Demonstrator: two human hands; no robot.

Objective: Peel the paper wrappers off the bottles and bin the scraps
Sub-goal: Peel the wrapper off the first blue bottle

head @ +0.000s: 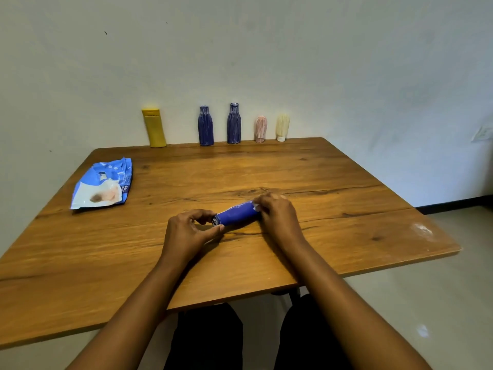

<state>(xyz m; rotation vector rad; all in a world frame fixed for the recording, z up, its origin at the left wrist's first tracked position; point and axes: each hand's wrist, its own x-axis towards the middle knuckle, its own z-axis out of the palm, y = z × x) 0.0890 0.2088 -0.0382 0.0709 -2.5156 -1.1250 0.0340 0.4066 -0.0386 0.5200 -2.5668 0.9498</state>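
Through the head camera I see knees in dark trousers [208, 337] just below the near edge of a brown wooden table [106, 276]. Two bare forearms reach forward over that edge towards the middle of the table.

There a cylindrical bottle wrapped in dark blue paper [236, 216] lies on its side on the wood, slanting from near left to far right. The left hand [186, 231] has its thumb and fingers curled into a narrow pinch on the bottle's left end. The right hand [277, 214] covers the right end with its fingers curled over it. A bit of white shows at its fingertips where the blue paper ends. I cannot tell whether that is torn paper or the bottle itself.

Further back, close to the left edge, lies a flat blue and white plastic pouch [102, 184].

Along the far edge, against the pale wall, five containers stand in a row. From the left:
- A yellow flat-sided bottle [154, 128], tilted slightly.
- A tall bottle in dark blue ribbed paper [205, 126].
- A second tall blue-wrapped bottle [234, 124], near the first.
- A short rounded bottle in pink paper [260, 128].
- A short rounded bottle in cream paper [282, 127], just beside the pink one.
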